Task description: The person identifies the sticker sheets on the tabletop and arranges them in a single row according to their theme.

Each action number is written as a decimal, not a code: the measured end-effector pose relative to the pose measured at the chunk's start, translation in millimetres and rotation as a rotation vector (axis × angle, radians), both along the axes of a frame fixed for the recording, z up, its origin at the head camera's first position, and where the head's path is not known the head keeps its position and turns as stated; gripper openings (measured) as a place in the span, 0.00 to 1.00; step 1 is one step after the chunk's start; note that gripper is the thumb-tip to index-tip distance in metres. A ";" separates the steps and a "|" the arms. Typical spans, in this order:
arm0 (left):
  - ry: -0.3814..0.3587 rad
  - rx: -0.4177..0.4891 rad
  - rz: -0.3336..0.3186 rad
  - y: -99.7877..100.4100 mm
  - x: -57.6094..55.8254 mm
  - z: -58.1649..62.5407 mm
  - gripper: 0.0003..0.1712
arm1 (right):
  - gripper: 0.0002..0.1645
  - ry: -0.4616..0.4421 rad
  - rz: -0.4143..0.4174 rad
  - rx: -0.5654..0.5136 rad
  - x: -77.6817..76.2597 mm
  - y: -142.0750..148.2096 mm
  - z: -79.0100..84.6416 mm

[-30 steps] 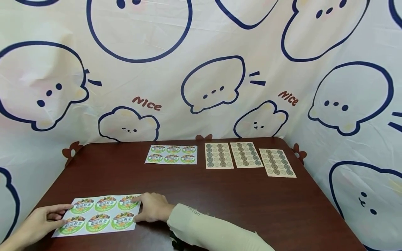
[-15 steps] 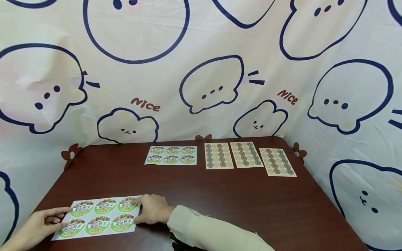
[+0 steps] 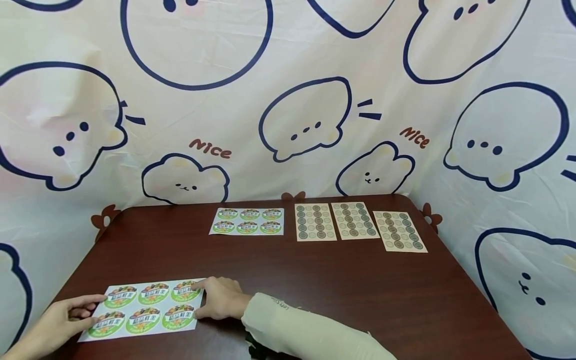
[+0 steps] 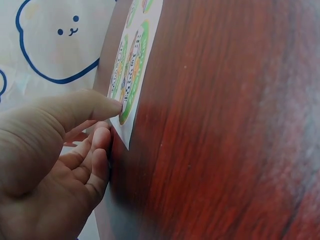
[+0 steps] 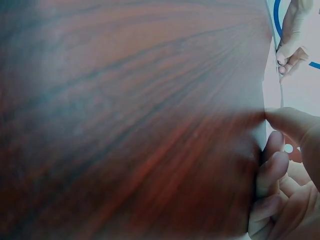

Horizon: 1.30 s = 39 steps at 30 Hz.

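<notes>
A white sheet of round green fruit stickers (image 3: pixel 141 307) lies on the near left of the table in the head view. My left hand (image 3: pixel 58 322) touches its left edge, index finger at the far corner and thumb lower down. In the left wrist view the left thumb (image 4: pixel 107 106) rests on the sheet beside a sticker, with other fingers curled below. My right hand (image 3: pixel 222 299) lies at the opposite edge, index fingertip on the upper right sticker and thumb at the margin. The right wrist view shows the right thumb (image 5: pixel 287 120) at the sheet's edge and several fingers bent near the tabletop.
A second fruit sticker sheet (image 3: pixel 247 221) lies at the back of the dark wooden table (image 3: pixel 288 265). Right of it are three cream sheets of small round stickers, a left one (image 3: pixel 315 222), a middle one (image 3: pixel 355 221) and a right one (image 3: pixel 400 231). A cartoon-print curtain (image 3: pixel 243 125) encloses the table.
Both hands stay on the same edges of the sticker sheet, which keeps its place on the table. Only the head camera's view shifts slightly.
</notes>
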<state>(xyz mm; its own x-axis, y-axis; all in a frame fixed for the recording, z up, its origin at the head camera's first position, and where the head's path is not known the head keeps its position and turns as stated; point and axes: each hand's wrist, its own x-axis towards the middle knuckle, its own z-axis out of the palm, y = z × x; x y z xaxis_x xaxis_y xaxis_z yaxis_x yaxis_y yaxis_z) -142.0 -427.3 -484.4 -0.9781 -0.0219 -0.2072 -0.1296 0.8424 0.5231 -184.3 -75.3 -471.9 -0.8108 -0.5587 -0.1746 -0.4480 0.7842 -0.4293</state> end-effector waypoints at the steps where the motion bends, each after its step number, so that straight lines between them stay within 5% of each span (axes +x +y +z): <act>1: 0.002 -0.004 -0.002 -0.3 -0.5 -0.1 0.29 | 0.36 0.002 0.000 0.003 -0.3 0.0 0.2; 39: -0.009 0.005 0.020 0.7 -0.2 1.1 0.29 | 0.38 0.030 0.022 0.024 1.8 1.2 1.1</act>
